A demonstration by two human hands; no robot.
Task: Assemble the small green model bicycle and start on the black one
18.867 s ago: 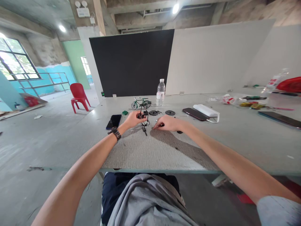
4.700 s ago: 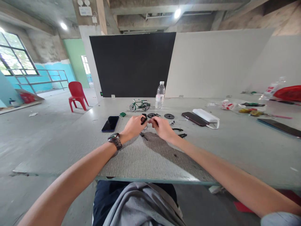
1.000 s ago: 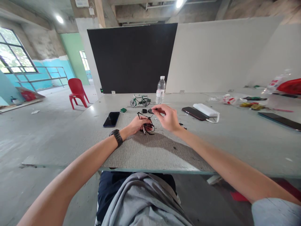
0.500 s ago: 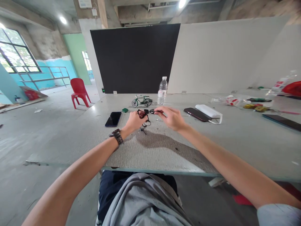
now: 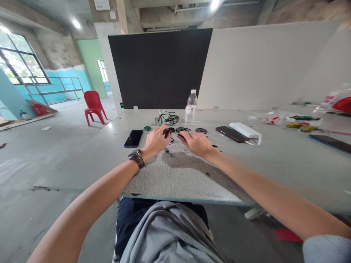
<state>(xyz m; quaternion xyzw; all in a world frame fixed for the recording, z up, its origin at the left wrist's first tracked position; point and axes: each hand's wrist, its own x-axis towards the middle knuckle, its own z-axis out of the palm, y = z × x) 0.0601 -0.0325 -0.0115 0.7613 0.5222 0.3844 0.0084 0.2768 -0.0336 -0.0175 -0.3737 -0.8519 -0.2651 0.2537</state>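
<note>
My left hand [image 5: 157, 139] is closed around a small dark model part [image 5: 166, 133], mostly hidden by the fingers. Just right of it, my right hand [image 5: 195, 142] is low over the table, fingers pinched together. A dark bit shows at its fingertips, too small to name. Behind the hands lie two black spoked toy wheels, one nearer the middle [image 5: 181, 129] and one further right [image 5: 201, 130]. A thin black ring [image 5: 171, 141] and a slim black piece [image 5: 168, 151] rest between and below the hands. A green model bicycle [image 5: 166, 118] stands upright beyond them.
A plastic bottle [image 5: 191, 106] stands behind the hands. On the left are a black phone [image 5: 134, 138] and a green piece [image 5: 147, 128]. To the right lie a dark phone [image 5: 230, 133] and a white device with a strap [image 5: 242, 131]. A red chair [image 5: 93, 104] stands beyond the table.
My right hand has moved down towards the table, and the thin dark piece at its fingertips is now largely hidden. The left hand has turned its dark part. The view has shifted slightly.
</note>
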